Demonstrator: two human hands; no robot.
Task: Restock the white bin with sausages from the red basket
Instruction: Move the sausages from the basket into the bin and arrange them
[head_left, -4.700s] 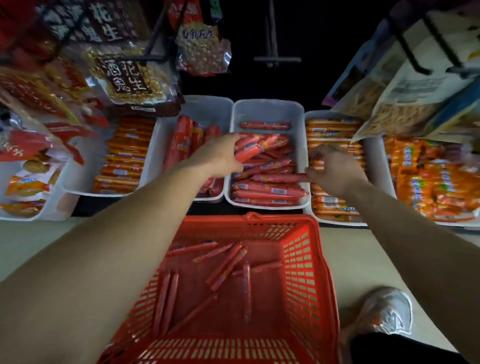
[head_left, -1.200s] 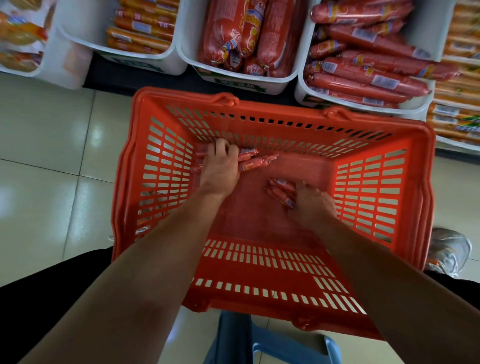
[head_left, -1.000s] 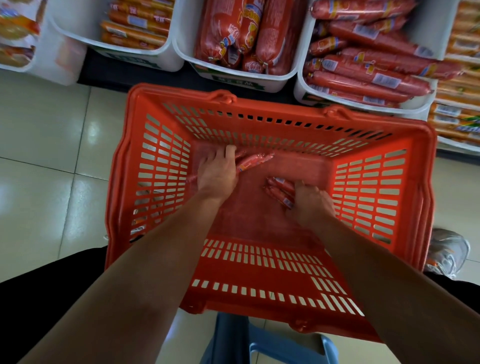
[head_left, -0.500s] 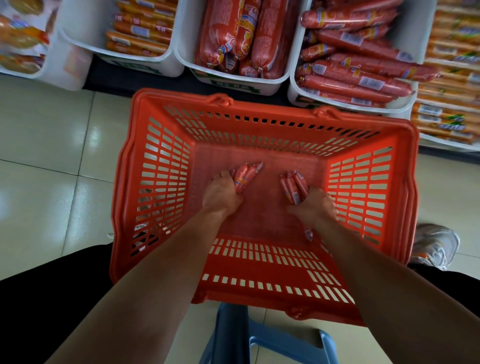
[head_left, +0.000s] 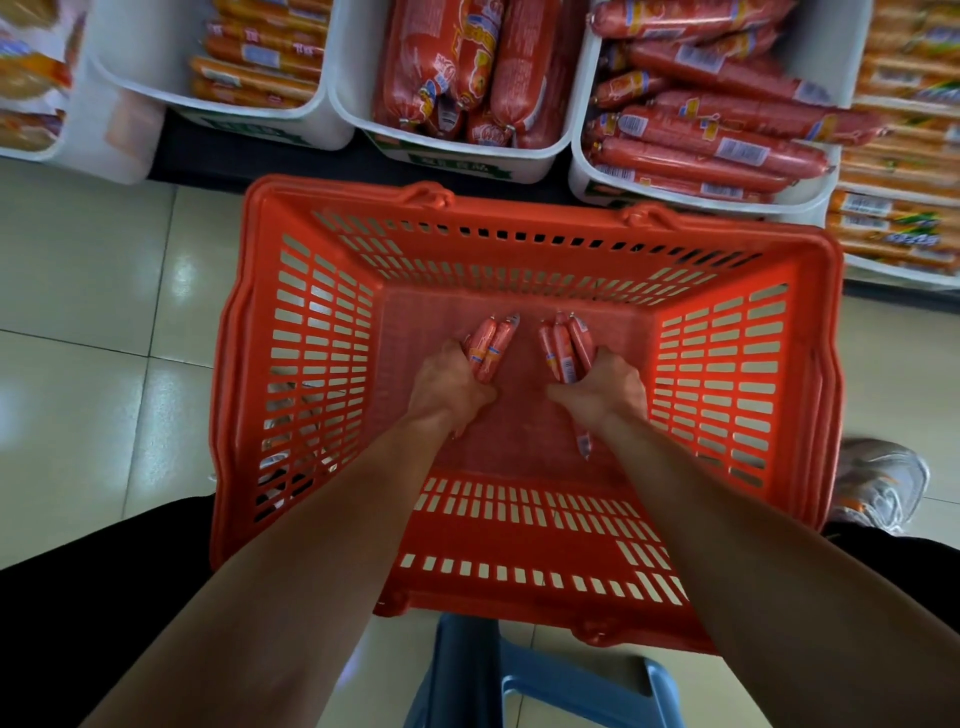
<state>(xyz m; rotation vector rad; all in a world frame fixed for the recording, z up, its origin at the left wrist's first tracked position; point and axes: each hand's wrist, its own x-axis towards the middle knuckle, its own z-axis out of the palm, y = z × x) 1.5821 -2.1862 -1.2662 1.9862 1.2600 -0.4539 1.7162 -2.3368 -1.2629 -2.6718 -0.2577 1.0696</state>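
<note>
Left hand (head_left: 449, 387) and right hand (head_left: 605, 387) are each curled round a small bundle of thin sausages (head_left: 491, 345) low in the red basket (head_left: 270, 364), seemingly its last, so what is left is carrying them to the well-stocked white bin (head_left: 582, 179) at one o'clock.

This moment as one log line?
phase: pickup | left hand: grips sausages | right hand: grips more sausages | place: red basket

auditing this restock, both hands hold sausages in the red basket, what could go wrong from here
1. One sausage hangs out below the right hand, so it may slip during the lift.
2. The white bin is already heaped, with sausages overhanging its right rim; additions could roll off.
</note>
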